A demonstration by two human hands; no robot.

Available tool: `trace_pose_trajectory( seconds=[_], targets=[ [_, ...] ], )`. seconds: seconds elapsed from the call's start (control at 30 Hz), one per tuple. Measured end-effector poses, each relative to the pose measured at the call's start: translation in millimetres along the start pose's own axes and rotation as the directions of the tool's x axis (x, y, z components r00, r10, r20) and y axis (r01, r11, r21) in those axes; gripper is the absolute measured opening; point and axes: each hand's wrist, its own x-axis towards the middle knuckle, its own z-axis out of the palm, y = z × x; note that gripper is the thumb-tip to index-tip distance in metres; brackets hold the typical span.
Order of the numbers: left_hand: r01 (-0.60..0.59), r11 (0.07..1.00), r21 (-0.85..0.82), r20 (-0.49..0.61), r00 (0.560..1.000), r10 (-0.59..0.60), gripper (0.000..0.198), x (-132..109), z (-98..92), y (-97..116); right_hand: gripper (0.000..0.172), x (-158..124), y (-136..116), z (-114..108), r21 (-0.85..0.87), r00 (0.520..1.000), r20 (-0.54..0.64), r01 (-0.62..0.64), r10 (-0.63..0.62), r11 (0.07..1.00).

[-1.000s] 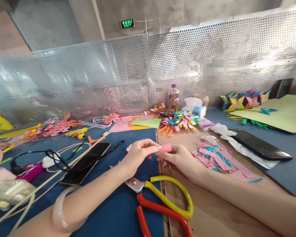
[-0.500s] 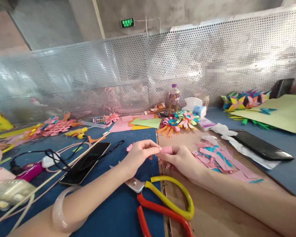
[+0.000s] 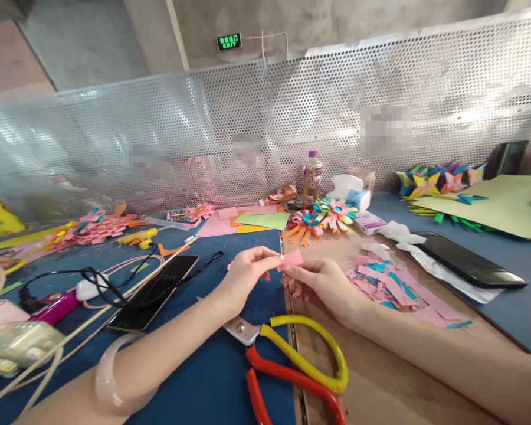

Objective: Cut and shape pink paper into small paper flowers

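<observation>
Pink paper piece [image 3: 293,258] has tipped upward, its right end now clear of the right fingers, while the left hand [image 3: 253,274] has hardly moved.

Left fingertips are together on the piece's left end; the right hand [image 3: 322,284] is closed at its lower edge, thumb in front, the two grips almost meeting. It sits in the air over the seam between blue counter [image 3: 181,383] and brown board [image 3: 363,372], above the scissors [image 3: 285,373] and left of the cut strips [image 3: 383,282]. Best handled, I'd judge, with one hand as a steady anchor while the other shifts, edges lined up before any pressure, and a light pinch, since thin paper would crease easily. Whether it is folded or curled at the fingertips, I cannot tell.
</observation>
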Motion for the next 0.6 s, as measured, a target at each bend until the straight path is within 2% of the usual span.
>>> trace_pose_trajectory(
  seconds=[0.23,0.43,0.6],
  targets=[
    [0.036,0.998,-0.05,0.054,0.998,-0.033,0.019,-1.1,1.4,0.6,0.03,0.7,5.1,-2.7,-0.055,1.0,0.025,0.02,-0.019,0.998],
    [0.059,0.991,-0.116,0.094,0.994,-0.048,0.017,0.5,0.4,0.0,0.032,2.1,5.0,-1.3,-0.061,0.997,0.074,0.034,-0.03,0.998],
    [0.067,0.984,-0.164,0.133,0.99,-0.045,0.016,4.0,-2.7,-3.6,0.036,1.3,2.5,-0.3,-0.052,0.997,0.064,0.052,-0.049,0.997]
  ],
)
